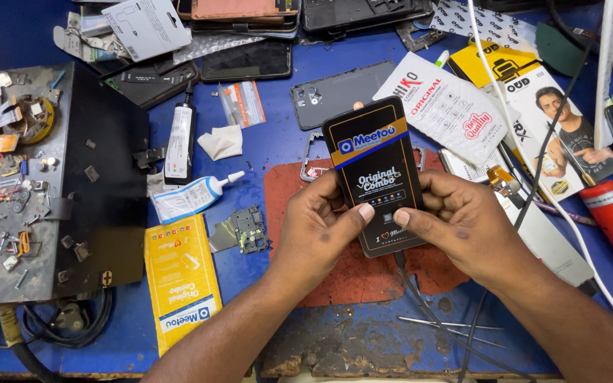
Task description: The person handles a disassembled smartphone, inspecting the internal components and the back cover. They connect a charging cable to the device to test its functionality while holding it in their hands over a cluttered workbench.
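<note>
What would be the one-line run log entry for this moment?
left hand: holds black phone panel | right hand: holds same panel | thumbs: on its lower face | under: red mat | surface: blue workbench

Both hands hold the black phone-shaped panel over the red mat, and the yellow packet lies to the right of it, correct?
Not quite. In the head view both hands, left hand and right hand, hold the black panel over the red mat, but the yellow packet lies to its left.

Both hands, left (321, 230) and right (459, 223), holding black phone-sized panel (375, 174), red mat (363, 273) beneath
</note>
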